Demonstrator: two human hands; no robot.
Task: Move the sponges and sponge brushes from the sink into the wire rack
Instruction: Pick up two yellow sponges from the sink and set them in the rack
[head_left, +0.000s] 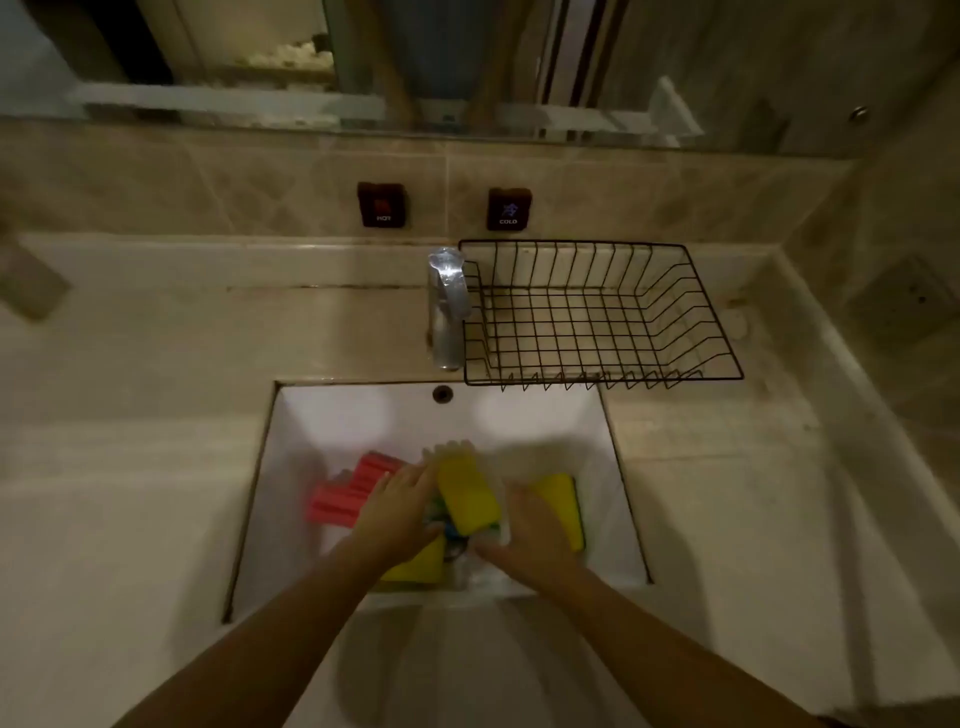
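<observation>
Down in the sink: we have both hands low in the white sink (332, 415), among the sponges.
Our left hand: our left hand (397, 512) lies palm down with fingers stretched out flat; its fingertips touch the left edge of the middle yellow sponge (467, 499). We cannot tell whether it has a real hold on anything.
Our right hand: our right hand (535, 525) is also spread, palm down, resting between the middle yellow sponge and the right yellow sponge (561, 501); whether it grips either one we cannot tell.
Red sponges: the ridged red sponges (348, 493) sit at the left of the basin, partly under our left hand.
Third yellow sponge: a low yellow sponge (421, 566) shows beneath our left wrist, near the front wall.
Under the pile: green and blue bits and something clear lie between our hands, too blurred to name.
Wire rack: the black wire rack (597, 312) stands on the counter (130, 364) behind the sink's right half, just beside the chrome tap (447, 306), well apart from the sponges.
Wall: two dark tags (382, 205) read HOT and COLD.
</observation>
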